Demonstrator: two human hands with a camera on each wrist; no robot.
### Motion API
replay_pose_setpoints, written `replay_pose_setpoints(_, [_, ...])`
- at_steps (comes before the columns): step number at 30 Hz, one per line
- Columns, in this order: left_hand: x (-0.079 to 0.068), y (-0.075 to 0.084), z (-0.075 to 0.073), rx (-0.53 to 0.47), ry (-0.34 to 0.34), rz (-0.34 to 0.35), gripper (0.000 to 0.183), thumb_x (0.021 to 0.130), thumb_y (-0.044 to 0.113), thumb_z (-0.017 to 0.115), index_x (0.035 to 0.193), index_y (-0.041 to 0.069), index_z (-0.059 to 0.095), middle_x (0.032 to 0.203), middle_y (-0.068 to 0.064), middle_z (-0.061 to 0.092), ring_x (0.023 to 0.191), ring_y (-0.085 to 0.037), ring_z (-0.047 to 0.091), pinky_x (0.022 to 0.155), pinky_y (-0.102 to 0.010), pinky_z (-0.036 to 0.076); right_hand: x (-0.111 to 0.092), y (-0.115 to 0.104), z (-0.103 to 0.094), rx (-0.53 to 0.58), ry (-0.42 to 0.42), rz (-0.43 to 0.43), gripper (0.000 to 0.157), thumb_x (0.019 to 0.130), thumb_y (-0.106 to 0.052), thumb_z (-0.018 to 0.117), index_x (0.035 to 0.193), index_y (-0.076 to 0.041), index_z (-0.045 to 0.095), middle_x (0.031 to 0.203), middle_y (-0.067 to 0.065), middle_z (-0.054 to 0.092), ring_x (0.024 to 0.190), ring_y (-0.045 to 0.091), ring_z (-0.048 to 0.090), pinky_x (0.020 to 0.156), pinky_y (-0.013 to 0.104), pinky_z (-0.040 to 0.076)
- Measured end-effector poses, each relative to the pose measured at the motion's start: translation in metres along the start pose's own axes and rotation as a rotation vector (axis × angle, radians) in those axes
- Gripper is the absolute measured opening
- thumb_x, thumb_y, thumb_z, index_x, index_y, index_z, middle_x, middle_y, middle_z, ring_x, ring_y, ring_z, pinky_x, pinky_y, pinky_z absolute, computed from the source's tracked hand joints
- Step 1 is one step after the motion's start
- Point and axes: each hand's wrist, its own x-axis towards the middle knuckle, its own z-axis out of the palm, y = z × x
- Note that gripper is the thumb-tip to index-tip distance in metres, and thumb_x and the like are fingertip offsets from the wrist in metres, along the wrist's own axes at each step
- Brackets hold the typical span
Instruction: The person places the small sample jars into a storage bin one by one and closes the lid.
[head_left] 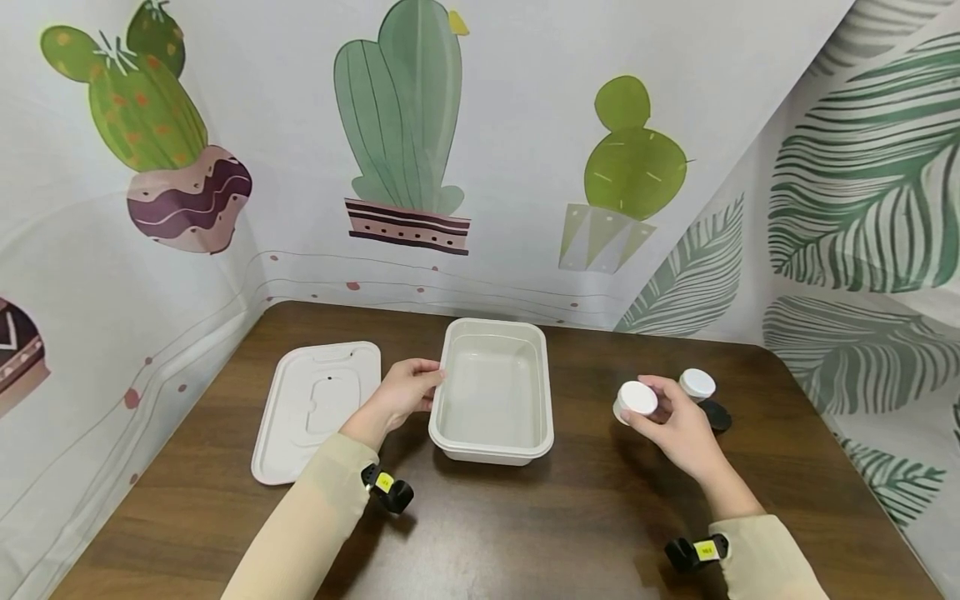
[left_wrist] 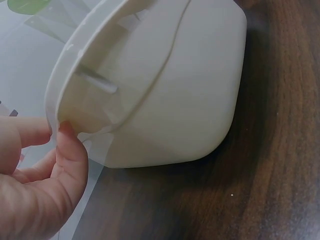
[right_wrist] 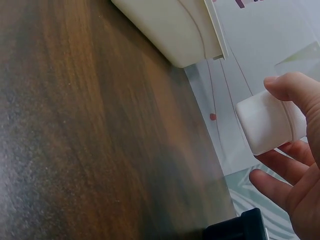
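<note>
A pale grey rectangular plastic tub (head_left: 491, 450) stands uncovered at the middle of the table. My left hand (head_left: 408, 390) pinches its left rim between thumb and fingers, and the left wrist view shows the same rim grip on the tub wall (left_wrist: 190, 90). On the other side, my right hand (head_left: 678, 429) holds a small white lidded jar (head_left: 637, 398) between thumb and fingers. In the right wrist view that jar (right_wrist: 265, 122) is raised off the wood. A second white jar (head_left: 697, 383) stands just beyond the right hand, beside a round black object (head_left: 716, 415) partly hidden by it.
The tub's flat white lid (head_left: 318, 408) lies on the brown wooden table (head_left: 480, 533), left of the tub. A cloth wall (head_left: 517, 167) printed with cacti and leaves rises behind the table. Black cameras are strapped to both wrists.
</note>
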Motion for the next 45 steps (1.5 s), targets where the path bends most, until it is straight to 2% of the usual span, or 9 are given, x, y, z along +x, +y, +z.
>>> replay_pose_setpoints(4, [0.000,0.000,0.000,0.004,0.002,0.000,0.036,0.095,0.012,0.054,0.126,-0.006,0.050,0.116,-0.028,0.058,0.091,-0.029,0.065,0.067,-0.029,0.056,0.001,-0.003,0.000,0.019,-0.007,-0.005,0.059,0.080,-0.022,0.076,0.127,0.001,0.048,0.117,0.023,0.061,0.099,0.023,0.061,0.075,0.003,0.043])
replay_pose_setpoints(6, [0.000,0.000,-0.001,0.005,0.002,0.000,0.036,0.095,0.012,0.054,0.126,-0.006,0.050,0.116,-0.028,0.058,0.090,-0.029,0.065,0.066,-0.029,0.056,0.002,-0.005,0.000,0.030,-0.010,-0.010,0.059,0.080,-0.022,0.076,0.127,0.002,0.048,0.118,0.024,0.060,0.100,0.028,0.061,0.075,0.003,0.043])
replay_pose_setpoints(8, [0.000,-0.001,-0.001,0.006,0.002,0.000,0.036,0.095,0.012,0.054,0.126,-0.006,0.050,0.115,-0.028,0.058,0.089,-0.028,0.065,0.066,-0.029,0.056,0.003,-0.006,0.001,0.033,-0.011,-0.017,0.059,0.080,-0.020,0.076,0.126,0.002,0.048,0.117,0.024,0.060,0.099,0.022,0.061,0.075,0.004,0.043])
replay_pose_setpoints(10, [0.000,-0.001,-0.001,0.004,0.001,-0.001,0.036,0.095,0.012,0.054,0.126,-0.006,0.050,0.115,-0.028,0.058,0.088,-0.028,0.065,0.065,-0.029,0.056,0.004,-0.007,0.001,0.033,-0.008,-0.025,0.058,0.079,-0.019,0.077,0.126,0.002,0.049,0.116,0.024,0.061,0.096,0.010,0.060,0.074,0.004,0.043])
replay_pose_setpoints(13, [0.001,-0.001,-0.001,0.004,0.000,-0.001,0.036,0.095,0.012,0.054,0.125,-0.006,0.050,0.115,-0.028,0.059,0.088,-0.027,0.065,0.065,-0.029,0.055,0.005,-0.007,0.003,0.035,-0.001,-0.037,0.057,0.078,-0.017,0.077,0.124,0.003,0.049,0.114,0.024,0.062,0.089,-0.008,0.053,0.073,0.004,0.044])
replay_pose_setpoints(15, [0.001,-0.001,-0.002,0.001,-0.002,0.000,0.036,0.095,0.012,0.054,0.125,-0.006,0.050,0.115,-0.028,0.058,0.088,-0.027,0.065,0.065,-0.029,0.056,0.006,-0.007,0.003,0.033,0.000,-0.044,0.057,0.078,-0.016,0.078,0.124,0.003,0.050,0.113,0.024,0.062,0.087,-0.013,0.050,0.073,0.005,0.044])
replay_pose_setpoints(30, [0.005,-0.002,-0.002,-0.015,-0.004,0.010,0.036,0.095,0.011,0.054,0.126,-0.007,0.050,0.114,-0.027,0.059,0.086,-0.026,0.065,0.065,-0.028,0.055,0.009,-0.009,0.011,0.052,-0.025,-0.040,0.057,0.079,-0.017,0.076,0.125,0.002,0.048,0.113,0.022,0.061,0.087,-0.012,0.051,0.073,0.005,0.045])
replay_pose_setpoints(38, [0.004,-0.003,-0.002,-0.017,0.004,-0.008,0.036,0.095,0.013,0.055,0.126,-0.004,0.051,0.114,-0.025,0.059,0.088,-0.025,0.064,0.066,-0.028,0.055,0.009,-0.010,0.015,0.052,-0.021,-0.036,0.058,0.078,-0.018,0.077,0.125,0.002,0.049,0.114,0.020,0.060,0.090,-0.005,0.053,0.075,0.004,0.044])
replay_pose_setpoints(45, [0.002,-0.003,-0.001,-0.028,-0.001,-0.006,0.037,0.095,0.013,0.055,0.126,-0.005,0.050,0.115,-0.026,0.058,0.087,-0.025,0.064,0.066,-0.028,0.055,0.008,-0.010,0.018,0.064,-0.019,-0.035,0.058,0.078,-0.018,0.078,0.125,0.002,0.049,0.113,0.019,0.060,0.089,-0.007,0.053,0.076,0.005,0.044])
